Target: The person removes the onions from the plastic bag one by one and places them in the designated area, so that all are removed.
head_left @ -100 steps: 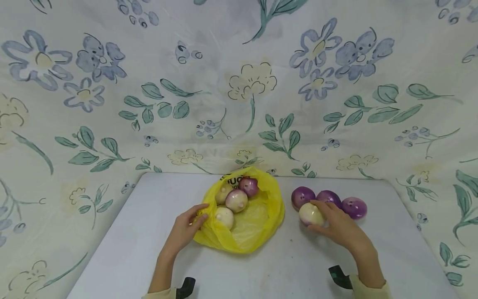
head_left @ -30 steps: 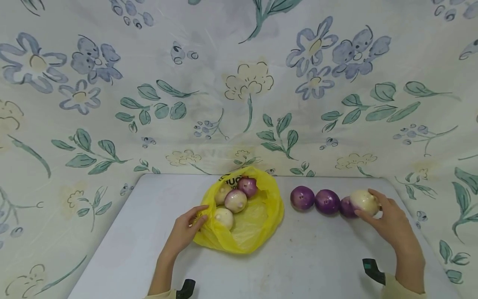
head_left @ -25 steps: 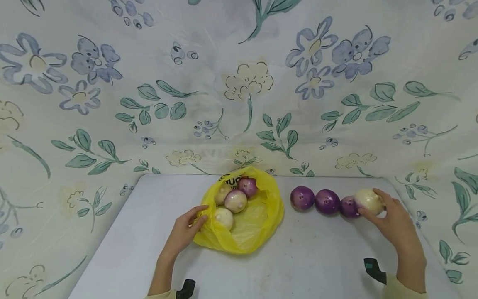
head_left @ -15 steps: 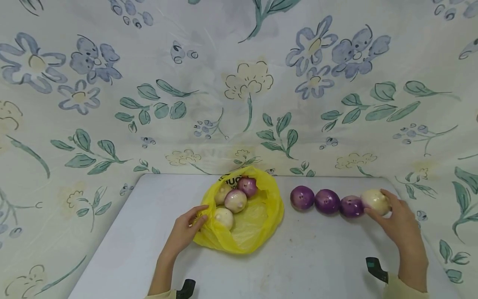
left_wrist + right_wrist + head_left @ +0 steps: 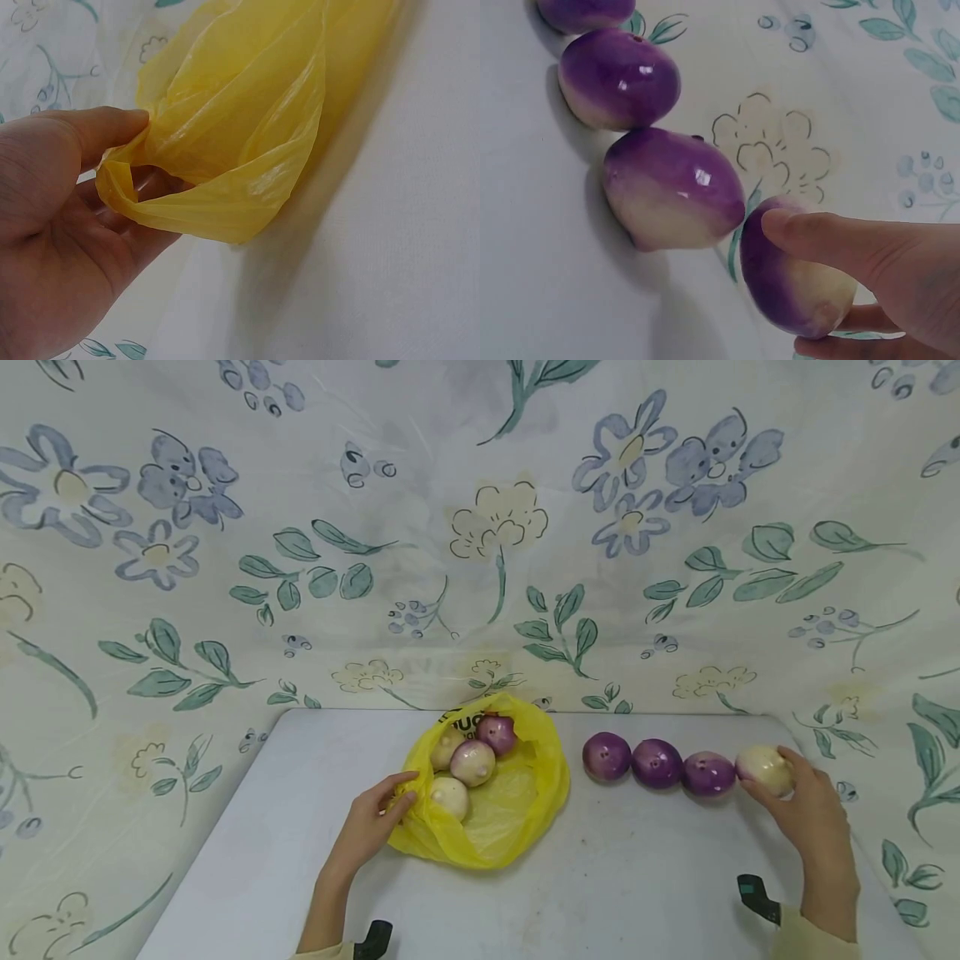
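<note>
My left hand (image 5: pixel 378 810) pinches the left rim of a yellow plastic bag (image 5: pixel 502 852); in the left wrist view the thumb presses the film from above, fingers beneath. Several purple-and-white turnips (image 5: pixel 473 764) lie inside the open bag. My right hand (image 5: pixel 810 806) grips a turnip (image 5: pixel 763 770) between thumb and fingers, at the right end of a row. That row has a left turnip (image 5: pixel 607 757), a middle turnip (image 5: pixel 657 764) and a right turnip (image 5: pixel 708 775), purple sides up. Whether the gripped turnip rests on the table, I cannot tell.
All this lies on a white table (image 5: pixel 585 902) with a few small specks. A flower-printed sheet (image 5: pixel 420 527) hangs behind and along the sides. The table's right edge runs close beside my right hand.
My right hand has carried its turnip from in front of the row to the right, over the end turnip, and down beside it. My left hand stays on the bag.
</note>
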`<state>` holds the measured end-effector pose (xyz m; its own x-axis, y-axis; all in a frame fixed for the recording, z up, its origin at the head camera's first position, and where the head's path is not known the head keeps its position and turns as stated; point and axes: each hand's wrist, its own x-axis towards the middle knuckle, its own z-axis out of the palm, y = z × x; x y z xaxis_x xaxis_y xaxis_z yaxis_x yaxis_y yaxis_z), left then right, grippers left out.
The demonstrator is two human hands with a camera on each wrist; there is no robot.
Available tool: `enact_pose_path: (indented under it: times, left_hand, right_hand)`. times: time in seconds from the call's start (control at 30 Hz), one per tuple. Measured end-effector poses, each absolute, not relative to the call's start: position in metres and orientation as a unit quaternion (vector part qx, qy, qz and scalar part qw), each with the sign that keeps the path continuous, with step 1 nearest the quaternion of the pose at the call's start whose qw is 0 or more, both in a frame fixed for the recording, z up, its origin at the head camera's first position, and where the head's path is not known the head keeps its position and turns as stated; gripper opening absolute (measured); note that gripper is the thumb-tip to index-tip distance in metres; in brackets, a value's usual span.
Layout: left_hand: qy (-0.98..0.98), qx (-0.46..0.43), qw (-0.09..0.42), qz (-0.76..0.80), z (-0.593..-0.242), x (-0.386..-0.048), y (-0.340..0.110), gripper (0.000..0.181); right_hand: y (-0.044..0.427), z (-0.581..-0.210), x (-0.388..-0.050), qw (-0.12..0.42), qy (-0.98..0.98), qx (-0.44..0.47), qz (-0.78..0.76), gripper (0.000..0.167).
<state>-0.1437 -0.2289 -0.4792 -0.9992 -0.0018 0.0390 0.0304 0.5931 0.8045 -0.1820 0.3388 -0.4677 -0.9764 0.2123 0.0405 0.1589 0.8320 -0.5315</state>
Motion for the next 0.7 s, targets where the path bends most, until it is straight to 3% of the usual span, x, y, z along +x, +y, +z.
enact_pose_path:
  times: [0.7]
  left_hand:
    - [-0.891, -0.005, 0.011, -0.454, -0.478, -0.144, -0.229, 0.034]
  right_hand:
    - [0.341, -0.486, -0.188, 0.001, -0.954, -0.108, 0.281, 0.087]
